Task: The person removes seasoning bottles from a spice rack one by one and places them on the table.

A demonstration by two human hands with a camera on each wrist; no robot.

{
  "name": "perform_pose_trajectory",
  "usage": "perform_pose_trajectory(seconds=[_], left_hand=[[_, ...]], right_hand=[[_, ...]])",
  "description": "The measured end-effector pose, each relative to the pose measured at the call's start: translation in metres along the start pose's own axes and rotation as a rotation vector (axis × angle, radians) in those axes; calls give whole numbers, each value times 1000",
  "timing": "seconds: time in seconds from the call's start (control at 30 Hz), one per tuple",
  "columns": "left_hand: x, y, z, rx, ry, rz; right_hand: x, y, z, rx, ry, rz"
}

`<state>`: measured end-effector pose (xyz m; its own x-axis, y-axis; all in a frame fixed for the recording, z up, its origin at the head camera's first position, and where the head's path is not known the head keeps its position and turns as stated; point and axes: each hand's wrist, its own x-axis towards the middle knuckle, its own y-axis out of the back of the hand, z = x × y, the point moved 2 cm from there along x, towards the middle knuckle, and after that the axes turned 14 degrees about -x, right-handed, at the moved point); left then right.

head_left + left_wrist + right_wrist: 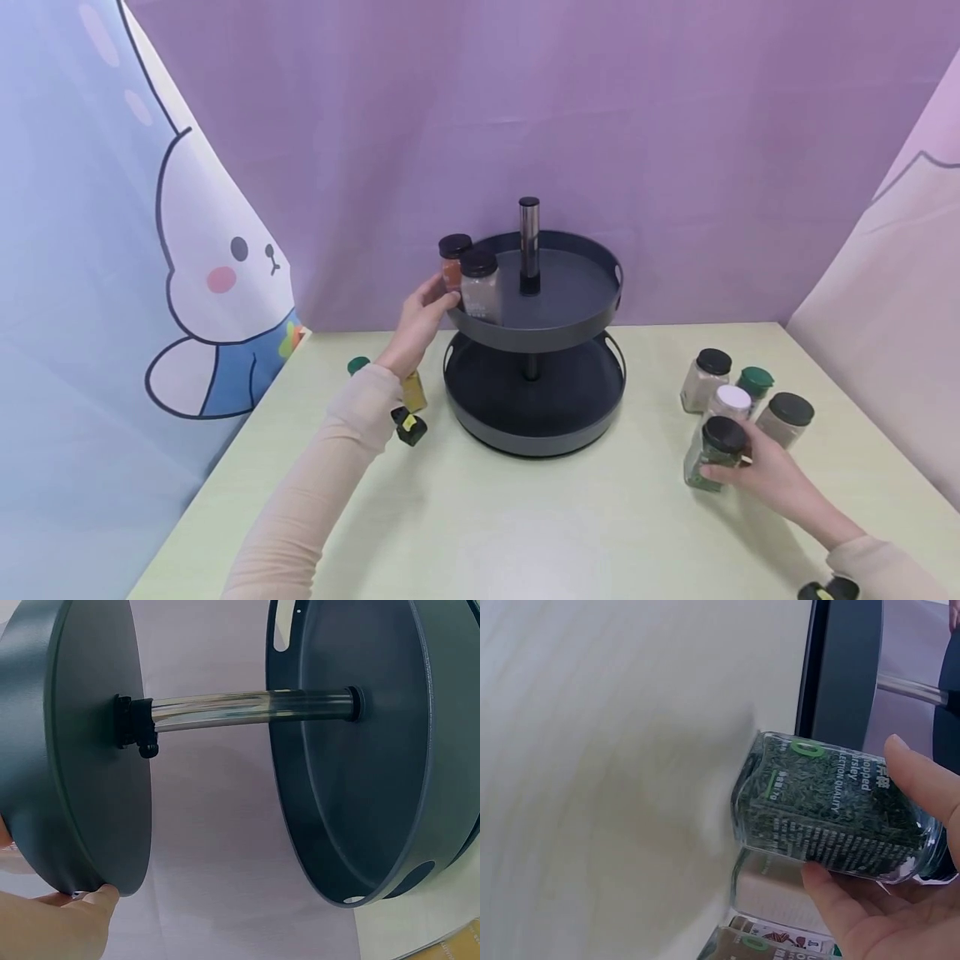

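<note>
At the left edge of the two-tier turntable's upper tray [570, 321], my left hand [420, 321] grips the rim. Its fingertips [105, 896] meet the tray's lower edge in the left wrist view. Just beside this hand stand an orange-filled spice jar [452, 273] and a pale-filled jar [482, 293], both black-lidded, on the upper tray. My right hand [772, 475] holds a black-lidded jar of chopped parsley [825, 802] between thumb and fingers at the table's right side. A white-capped jar [733, 400] is right behind it.
Near the right hand stand more jars: two with black lids [712, 362] [791, 408] and one with a green lid [756, 379]. Left of the turntable, partly behind the left arm, are a green-capped container [358, 364] and a yellow container [413, 392]. The lower tray [536, 408] sits on the table.
</note>
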<state>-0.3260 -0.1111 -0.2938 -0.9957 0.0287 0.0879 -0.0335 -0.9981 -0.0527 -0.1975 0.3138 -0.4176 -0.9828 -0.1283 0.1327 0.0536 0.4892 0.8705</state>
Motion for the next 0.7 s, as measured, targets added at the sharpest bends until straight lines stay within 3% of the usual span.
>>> perform_pose_trajectory(seconds=[0.1, 0.3, 0.53, 0.7], left_hand=[[-1, 0, 1, -3, -2, -3], [-4, -1, 7, -7, -1, -13], [-1, 2, 4, 4, 1, -9], [-4, 3, 4, 6, -7, -19]], right_hand=[[0, 2, -1, 18, 2, 17], [0, 12, -6, -4, 48, 170], [-5, 30, -36, -88, 69, 304], [2, 42, -55, -26, 98, 285]])
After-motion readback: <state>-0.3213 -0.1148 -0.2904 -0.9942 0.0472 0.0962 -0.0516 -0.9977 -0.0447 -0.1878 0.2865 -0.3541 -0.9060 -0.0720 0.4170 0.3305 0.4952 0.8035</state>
